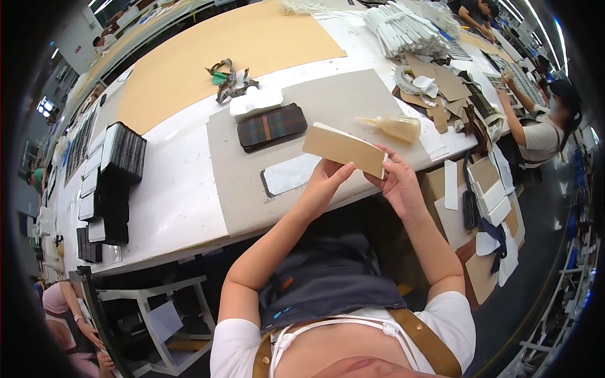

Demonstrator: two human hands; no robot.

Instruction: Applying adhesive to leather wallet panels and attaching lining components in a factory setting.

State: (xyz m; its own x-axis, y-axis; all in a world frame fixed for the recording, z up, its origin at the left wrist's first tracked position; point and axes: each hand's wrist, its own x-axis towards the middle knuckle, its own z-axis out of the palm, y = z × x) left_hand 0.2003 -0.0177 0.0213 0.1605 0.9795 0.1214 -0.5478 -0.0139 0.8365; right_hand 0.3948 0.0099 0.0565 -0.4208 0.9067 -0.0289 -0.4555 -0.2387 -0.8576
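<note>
Both of my hands hold a tan rectangular cardboard piece (343, 149) with a white layer along its far edge, raised above the table's near edge. My left hand (324, 183) grips its lower left side, thumb on the tan face. At its right end, my right hand (398, 183) pinches the corner. Just beyond my left hand lies a flat white panel with a dark rim (288, 176). A stack of dark plaid pieces (272, 128) rests farther back, with a white stack (257, 102) behind it. A translucent squeeze bottle (398, 128) lies on its side beyond my right hand.
A grey board (230, 183) covers the table before me. Tall stacks of black-and-white pieces (123, 157) stand at left. Plaid scraps (230, 82) lie farther back. At right are a tape roll (408, 82), cardboard scraps (450, 82) and a bundle of white strips (403, 28). A co-worker (542, 132) sits beyond.
</note>
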